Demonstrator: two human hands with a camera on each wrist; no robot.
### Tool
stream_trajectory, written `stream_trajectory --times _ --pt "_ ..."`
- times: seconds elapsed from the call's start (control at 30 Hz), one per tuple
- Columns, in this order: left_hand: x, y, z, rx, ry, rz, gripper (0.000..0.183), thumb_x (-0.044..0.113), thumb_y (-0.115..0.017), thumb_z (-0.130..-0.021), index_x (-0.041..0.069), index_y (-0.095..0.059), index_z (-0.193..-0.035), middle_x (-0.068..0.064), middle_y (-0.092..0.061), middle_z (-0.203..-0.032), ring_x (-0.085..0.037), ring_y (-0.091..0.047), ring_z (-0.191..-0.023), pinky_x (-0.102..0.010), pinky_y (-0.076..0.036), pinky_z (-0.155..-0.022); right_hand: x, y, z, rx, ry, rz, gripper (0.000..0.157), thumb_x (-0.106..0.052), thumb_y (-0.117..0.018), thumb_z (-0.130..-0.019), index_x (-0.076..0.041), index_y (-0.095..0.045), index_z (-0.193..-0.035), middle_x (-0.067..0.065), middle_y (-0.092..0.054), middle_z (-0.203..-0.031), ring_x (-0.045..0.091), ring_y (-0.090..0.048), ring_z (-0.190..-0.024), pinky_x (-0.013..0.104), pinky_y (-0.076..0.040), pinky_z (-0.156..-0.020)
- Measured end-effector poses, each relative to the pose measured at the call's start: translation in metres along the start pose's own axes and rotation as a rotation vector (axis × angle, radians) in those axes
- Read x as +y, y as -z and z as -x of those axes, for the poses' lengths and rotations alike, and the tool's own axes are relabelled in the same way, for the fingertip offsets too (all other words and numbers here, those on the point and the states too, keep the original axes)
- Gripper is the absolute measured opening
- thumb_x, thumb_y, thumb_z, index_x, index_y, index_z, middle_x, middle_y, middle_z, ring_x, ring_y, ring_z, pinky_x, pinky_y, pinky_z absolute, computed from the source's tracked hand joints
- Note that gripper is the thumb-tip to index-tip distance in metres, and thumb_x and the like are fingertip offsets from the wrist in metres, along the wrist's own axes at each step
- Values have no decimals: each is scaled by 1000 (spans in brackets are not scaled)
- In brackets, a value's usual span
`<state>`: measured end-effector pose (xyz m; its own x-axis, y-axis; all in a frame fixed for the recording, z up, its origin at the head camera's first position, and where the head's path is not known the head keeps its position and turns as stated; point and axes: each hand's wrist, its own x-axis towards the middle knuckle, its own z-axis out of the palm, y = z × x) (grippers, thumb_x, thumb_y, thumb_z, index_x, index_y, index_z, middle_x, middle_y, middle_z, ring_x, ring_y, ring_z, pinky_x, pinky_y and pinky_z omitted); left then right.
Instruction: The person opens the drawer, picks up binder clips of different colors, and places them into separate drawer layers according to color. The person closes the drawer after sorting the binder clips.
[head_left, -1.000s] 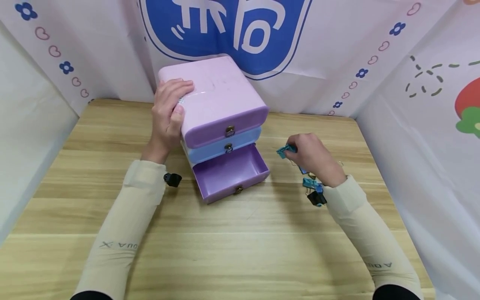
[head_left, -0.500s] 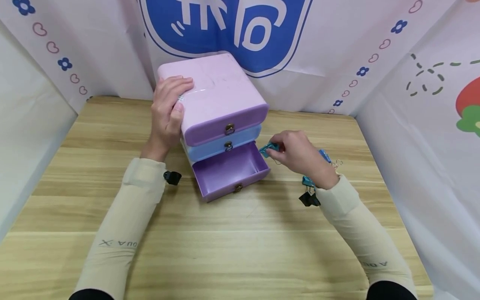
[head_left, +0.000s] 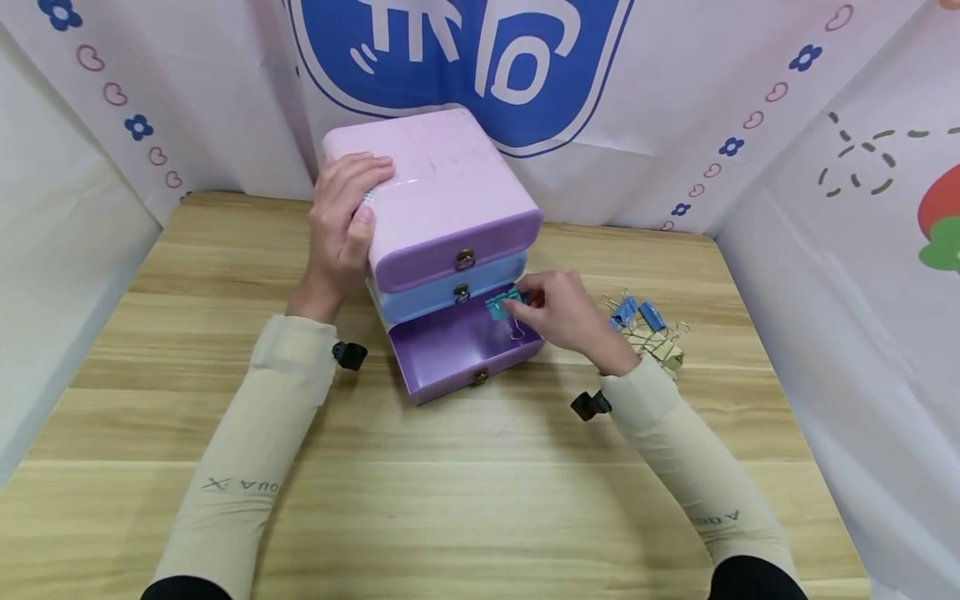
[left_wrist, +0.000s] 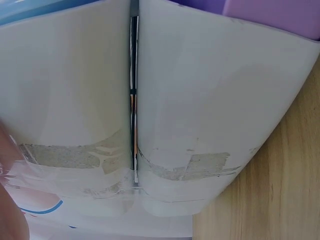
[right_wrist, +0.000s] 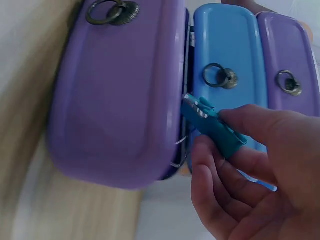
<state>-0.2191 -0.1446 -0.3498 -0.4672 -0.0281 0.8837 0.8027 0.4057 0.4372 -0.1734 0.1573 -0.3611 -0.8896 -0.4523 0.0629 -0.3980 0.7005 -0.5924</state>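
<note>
In the head view, a three-drawer desktop organizer (head_left: 442, 179) stands with its bottom purple drawer (head_left: 442, 342) pulled out. My left hand (head_left: 341, 225) rests on the organizer's left side, fingers laid over the top edge and thumb against the side. My right hand (head_left: 562, 312) pinches a teal binder clip (head_left: 506, 304) over the right part of the open drawer. In the right wrist view the teal binder clip (right_wrist: 215, 125) sits between thumb and fingers, its wire handle reaching over the drawer's rim. The rest of the drawer's visible floor is bare.
Blue binder clips (head_left: 651, 317) and yellow binder clips (head_left: 663, 350) lie in a pile on the wooden table (head_left: 465, 500), right of the organizer. A printed cloth (head_left: 637, 183) hangs behind the table. In the left wrist view, the organizer's white side (left_wrist: 210, 90) bears torn tape marks.
My right hand has carried the teal binder clip leftward from beside the pile to over the open drawer. More of the pile shows now. My left hand has stayed on the organizer.
</note>
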Motion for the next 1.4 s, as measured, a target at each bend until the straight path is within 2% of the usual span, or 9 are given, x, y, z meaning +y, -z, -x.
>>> stream_trajectory --times 0.1,0.23,0.4,0.8,0.87,0.93,1.1,1.2,1.4 --pt "3 -1 0 0 5 1 57 24 -37 -87 -10 -73 -116 -29 -73 -123 -49 -59 -125 -55 -27 -126 5 -7 -2 -28 -23 -33 17 -23 -74 -97 -8 -81 -98 2 -70 -73 14 -58 -61 24 -48 -56" --pt "5 -1 -1 -2 14 0 57 24 -37 -87 -10 -72 -117 -29 -72 -124 -49 -59 -125 -55 -25 -127 9 -13 -5 -80 -21 -47 19 -22 -73 -97 -8 -77 -85 1 -64 -67 12 -51 -56 23 -42 -52" --pt "6 -1 0 -7 20 -1 57 24 -37 -87 -10 -72 -117 -29 -72 -124 -50 -59 -125 -54 -25 -128 9 -17 -9 -191 -17 -8 28 -25 -71 -98 -10 -70 -74 -2 -57 -63 9 -45 -54 23 -36 -50" --pt "16 -1 -3 0 15 21 56 23 -38 -87 -11 -72 -116 -31 -72 -122 -51 -59 -124 -54 -29 -126 5 -23 -22 -358 -46 133 40 -29 -65 -102 -19 -58 -64 -7 -54 -60 9 -47 -55 25 -39 -57" --pt "17 -1 -3 1 15 23 56 23 -38 -87 -11 -72 -115 -31 -72 -122 -51 -59 -124 -54 -29 -125 3 -26 -23 -360 -53 149 42 -28 -66 -102 -19 -55 -62 -7 -53 -59 8 -47 -55 25 -39 -56" --pt "8 -2 0 -2 14 14 57 25 -38 -87 -9 -73 -116 -28 -73 -123 -49 -60 -125 -53 -28 -126 2 -28 -23 -345 -56 166 43 -28 -67 -101 -20 -53 -61 -8 -52 -58 8 -47 -55 25 -39 -56" --pt "-12 -4 7 -13 14 -4 58 29 -38 -88 -4 -74 -119 -23 -74 -126 -44 -60 -128 -51 -26 -128 1 -30 -18 -225 -52 220 29 -27 -74 -98 -11 -68 -74 -2 -62 -62 10 -52 -54 25 -43 -54" --pt "-9 -3 5 -6 16 1 58 28 -38 -87 -6 -74 -118 -25 -74 -126 -45 -60 -127 -52 -26 -127 0 -27 -18 -152 -29 243 22 -25 -77 -96 -7 -76 -83 4 -72 -69 12 -58 -56 26 -48 -55" --pt "-4 -2 2 0 14 4 58 27 -37 -87 -8 -73 -117 -27 -73 -124 -47 -60 -126 -53 -27 -127 -7 -11 -15 -112 -46 210 18 -22 -78 -94 -5 -81 -93 8 -81 -89 16 -75 -75 29 -62 -69"
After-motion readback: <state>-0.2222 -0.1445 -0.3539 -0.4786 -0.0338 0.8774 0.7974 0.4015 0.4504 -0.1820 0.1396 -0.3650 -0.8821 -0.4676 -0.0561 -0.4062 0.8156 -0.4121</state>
